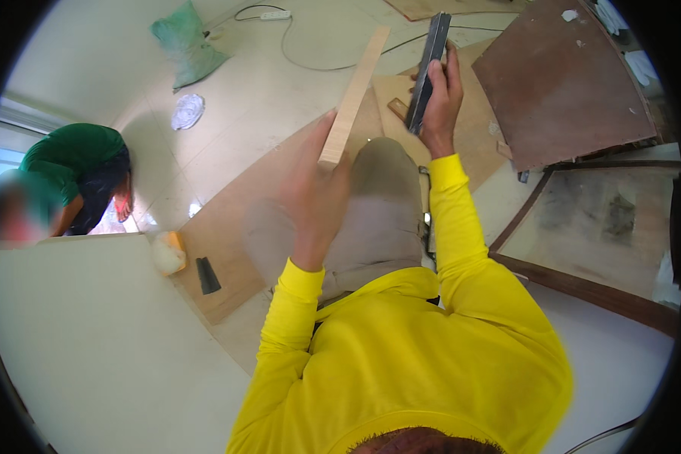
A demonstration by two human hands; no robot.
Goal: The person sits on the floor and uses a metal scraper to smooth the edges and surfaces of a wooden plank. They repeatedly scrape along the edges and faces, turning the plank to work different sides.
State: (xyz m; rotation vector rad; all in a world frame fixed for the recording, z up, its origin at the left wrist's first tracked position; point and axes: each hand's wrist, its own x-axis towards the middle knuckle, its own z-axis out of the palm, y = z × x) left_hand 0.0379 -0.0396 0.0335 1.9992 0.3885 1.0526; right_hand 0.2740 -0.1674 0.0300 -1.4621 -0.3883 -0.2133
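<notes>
The left hand (315, 197) grips a pale wood strip (358, 94) near its closer end, over the floor (238, 113); the right hand (442, 106) clasps a dark block (429, 72). The strip looks stiff and light, best held by its long edges.

left hand (321, 189): blurred | right hand (442, 110): partly behind black bar (429, 72) | co-worker's head (19, 212): blurred

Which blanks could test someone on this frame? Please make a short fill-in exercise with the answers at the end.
1. The pale strip is in the hand on the person's ____ side.
2. The right hand grips a block whose colour is ____ than the strip's.
3. The person's long-sleeved top is ____.
4. The sack lying on the floor is ____.

Missing words: left; darker; yellow; green.
</notes>
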